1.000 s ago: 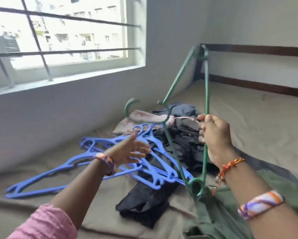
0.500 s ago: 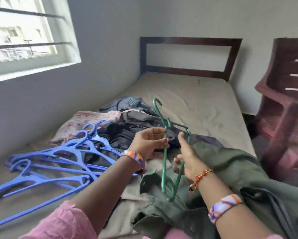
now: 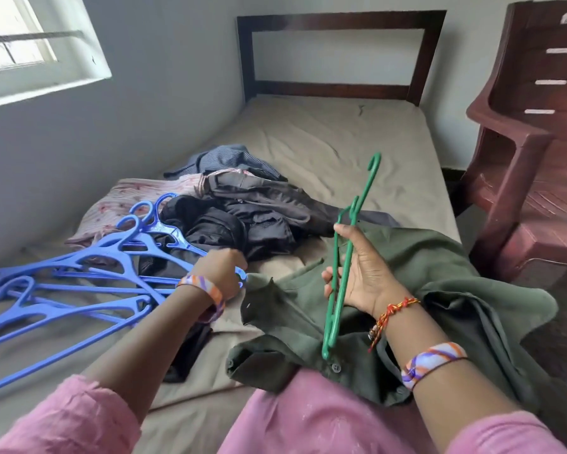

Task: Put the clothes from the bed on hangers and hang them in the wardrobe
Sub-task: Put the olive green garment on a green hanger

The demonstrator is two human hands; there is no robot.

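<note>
Beige bed [image 3: 308, 142] carries the clothes pile [image 3: 243, 217]. Your left hand [image 3: 218, 273] has left the green hanger [image 3: 344, 257] and now touches the blue hangers [image 3: 79, 283]; your right hand [image 3: 360, 273] alone grips the green one over the green shirt [image 3: 439, 290], not yet threaded.

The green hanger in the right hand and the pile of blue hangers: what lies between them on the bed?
In the head view, the left hand and part of the green shirt lie between the green hanger and the blue hangers.
</note>
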